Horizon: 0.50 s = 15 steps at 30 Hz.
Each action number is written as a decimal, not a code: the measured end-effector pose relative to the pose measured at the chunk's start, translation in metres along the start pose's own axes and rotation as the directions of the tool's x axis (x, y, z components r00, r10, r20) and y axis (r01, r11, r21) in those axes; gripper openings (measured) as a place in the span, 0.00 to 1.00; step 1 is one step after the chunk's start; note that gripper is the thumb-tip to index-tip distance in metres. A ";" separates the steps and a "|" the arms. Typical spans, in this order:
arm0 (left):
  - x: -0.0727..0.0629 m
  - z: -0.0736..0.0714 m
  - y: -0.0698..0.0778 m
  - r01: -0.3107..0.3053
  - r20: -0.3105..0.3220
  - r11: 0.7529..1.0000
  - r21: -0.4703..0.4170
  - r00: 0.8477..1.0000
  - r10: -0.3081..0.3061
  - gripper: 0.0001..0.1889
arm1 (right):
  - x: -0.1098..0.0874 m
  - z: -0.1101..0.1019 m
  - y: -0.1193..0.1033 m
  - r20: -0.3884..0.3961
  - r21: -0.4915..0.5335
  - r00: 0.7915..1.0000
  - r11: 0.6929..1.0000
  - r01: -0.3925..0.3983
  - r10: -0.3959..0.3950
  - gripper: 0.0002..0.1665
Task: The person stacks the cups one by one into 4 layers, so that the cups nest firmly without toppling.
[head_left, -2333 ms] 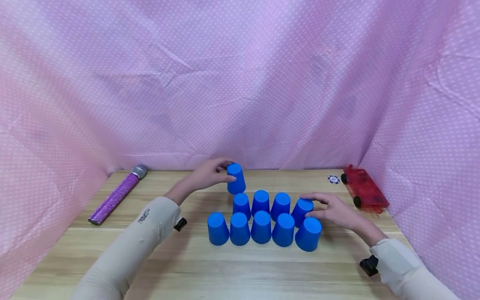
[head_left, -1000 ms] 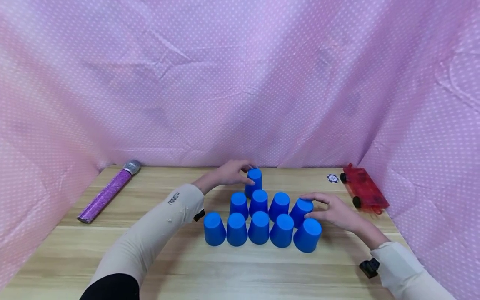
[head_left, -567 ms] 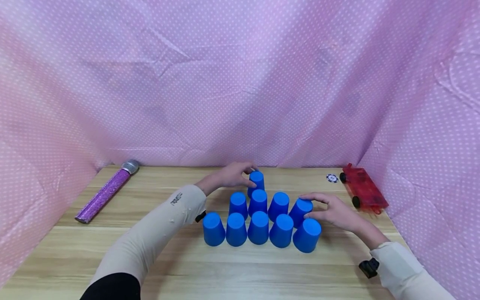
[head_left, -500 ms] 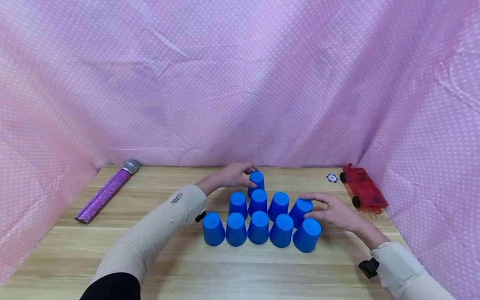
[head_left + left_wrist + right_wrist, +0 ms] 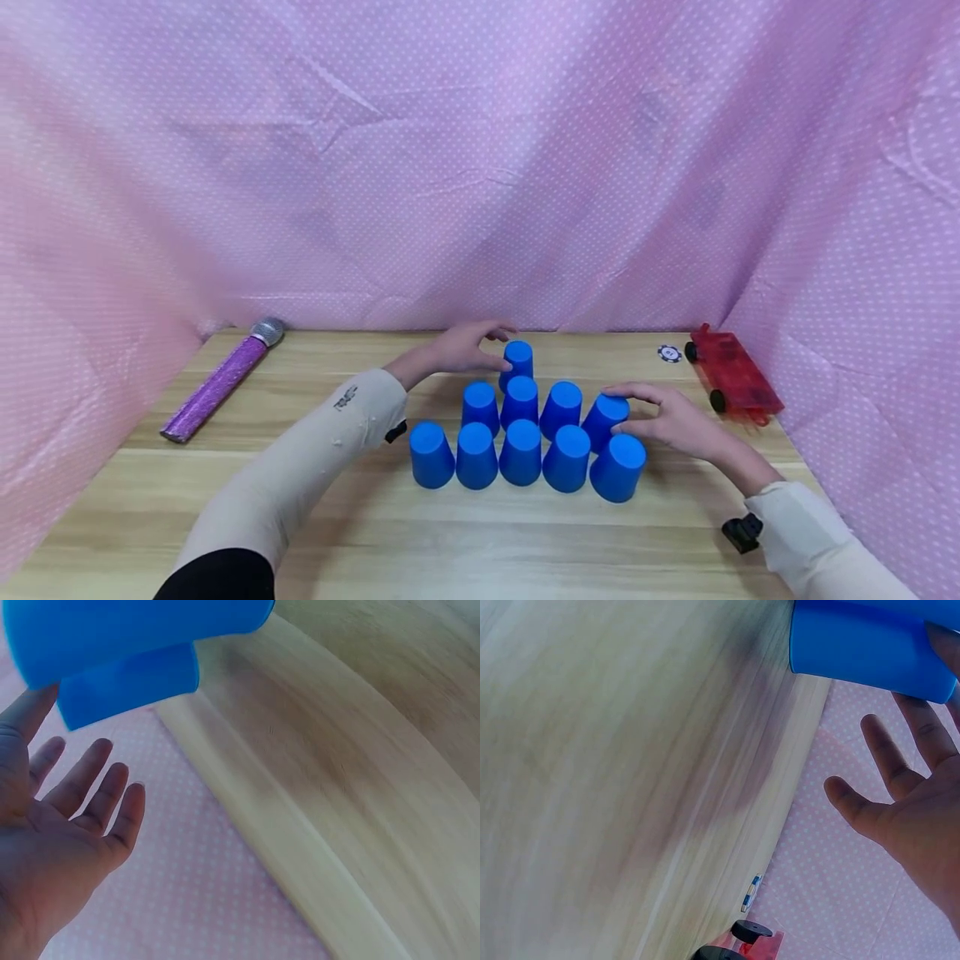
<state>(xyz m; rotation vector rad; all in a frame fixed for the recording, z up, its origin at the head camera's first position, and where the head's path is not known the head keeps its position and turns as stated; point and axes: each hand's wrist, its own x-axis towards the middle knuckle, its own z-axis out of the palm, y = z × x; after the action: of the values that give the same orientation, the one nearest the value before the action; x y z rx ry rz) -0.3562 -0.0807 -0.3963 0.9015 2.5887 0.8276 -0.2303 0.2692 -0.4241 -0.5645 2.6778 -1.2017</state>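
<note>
Woodgrain table (image 5: 480, 542), pale. Nearest: front row of five smooth blue tapered cups (image 5: 520, 454), mouths down. Behind, second row of four (image 5: 519, 404), partly blocked by the front row. Right hand (image 5: 675, 422) pinches that row's right-end cup (image 5: 606, 421), thumb and fingers on it. Lone rear cup (image 5: 517, 357) just behind; left hand (image 5: 463, 348) at its left, fingers spread, thumb contact can't tell. Farther out: glittery purple mic (image 5: 225, 379) left, translucent red toy car (image 5: 731, 371) and chip (image 5: 670, 354) right. Dotted pink cloth (image 5: 480, 167) at back.

You're looking at smooth, matt plastic cups (image 5: 521, 454), a wood-grained table (image 5: 480, 546), a glittery microphone (image 5: 221, 382), a shiny see-through plastic car (image 5: 733, 372), a creased cloth curtain (image 5: 480, 167)!
</note>
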 end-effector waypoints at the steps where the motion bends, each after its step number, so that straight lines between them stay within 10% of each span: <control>1: -0.003 -0.002 -0.001 -0.006 -0.018 1.000 -0.012 1.000 0.006 0.33 | 0.000 0.000 0.000 0.000 -0.001 1.000 1.000 -0.001 0.001 0.32; 8: -0.031 -0.016 -0.005 -0.089 -0.099 0.995 -0.055 0.992 0.083 0.20 | -0.002 -0.002 0.001 0.005 -0.014 1.000 1.000 -0.009 0.009 0.32; 15: -0.061 -0.019 -0.008 -0.107 0.011 0.989 -0.106 0.994 0.109 0.19 | 0.000 0.000 0.000 0.011 0.001 1.000 1.000 0.017 -0.017 0.32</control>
<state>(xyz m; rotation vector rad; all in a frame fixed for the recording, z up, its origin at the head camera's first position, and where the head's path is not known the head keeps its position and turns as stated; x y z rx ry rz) -0.3212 -0.1333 -0.3812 1.0207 2.4747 0.9711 -0.2300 0.2693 -0.4242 -0.5937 2.6685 -1.2002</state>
